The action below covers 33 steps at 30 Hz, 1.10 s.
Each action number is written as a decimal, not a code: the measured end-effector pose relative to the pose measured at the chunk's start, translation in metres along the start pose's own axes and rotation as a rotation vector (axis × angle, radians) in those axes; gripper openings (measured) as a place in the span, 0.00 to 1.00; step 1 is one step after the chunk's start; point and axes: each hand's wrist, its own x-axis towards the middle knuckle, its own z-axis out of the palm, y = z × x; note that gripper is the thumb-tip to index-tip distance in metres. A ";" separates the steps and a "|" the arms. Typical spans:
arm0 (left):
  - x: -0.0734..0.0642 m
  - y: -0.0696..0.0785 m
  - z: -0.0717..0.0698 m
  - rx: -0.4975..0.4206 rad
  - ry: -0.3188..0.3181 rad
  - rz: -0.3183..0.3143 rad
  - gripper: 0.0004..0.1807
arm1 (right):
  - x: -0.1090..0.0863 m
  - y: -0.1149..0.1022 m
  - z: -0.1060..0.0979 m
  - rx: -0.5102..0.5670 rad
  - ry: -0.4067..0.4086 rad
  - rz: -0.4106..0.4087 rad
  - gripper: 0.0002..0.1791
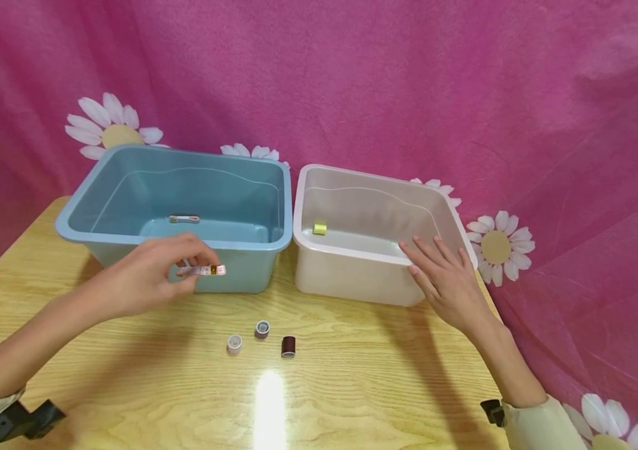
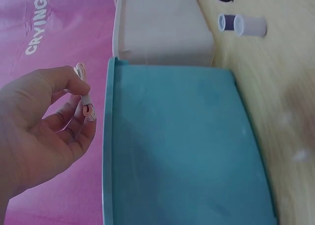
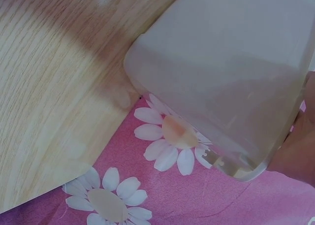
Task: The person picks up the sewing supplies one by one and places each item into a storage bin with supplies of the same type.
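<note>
My left hand point(image 1: 156, 272) pinches a small pale pink-and-white skein of thread point(image 1: 202, 270) with a gold-marked paper band. It hangs over the front rim of the blue bin point(image 1: 229, 246). In the left wrist view, thumb and fingertips grip the skein by its middle, and its looped end shows. Inside the blue bin lies another banded skein point(image 1: 184, 219). My right hand point(image 1: 454, 287), fingers straight and spread, rests at the front right rim of the off-white bin point(image 1: 353, 275). A yellow-green thread spool point(image 1: 319, 229) is in that bin.
Three spools stand on the wooden table point(image 1: 353, 387) before the bins: a white spool point(image 1: 234, 344), a greyish purple spool point(image 1: 262, 329) and a dark maroon spool point(image 1: 288, 346). A pink flowered cloth point(image 1: 353, 81) hangs behind and to the right.
</note>
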 end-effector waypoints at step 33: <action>0.029 -0.044 -0.049 0.156 -0.038 -0.161 0.15 | 0.002 -0.001 -0.001 0.011 -0.023 0.015 0.26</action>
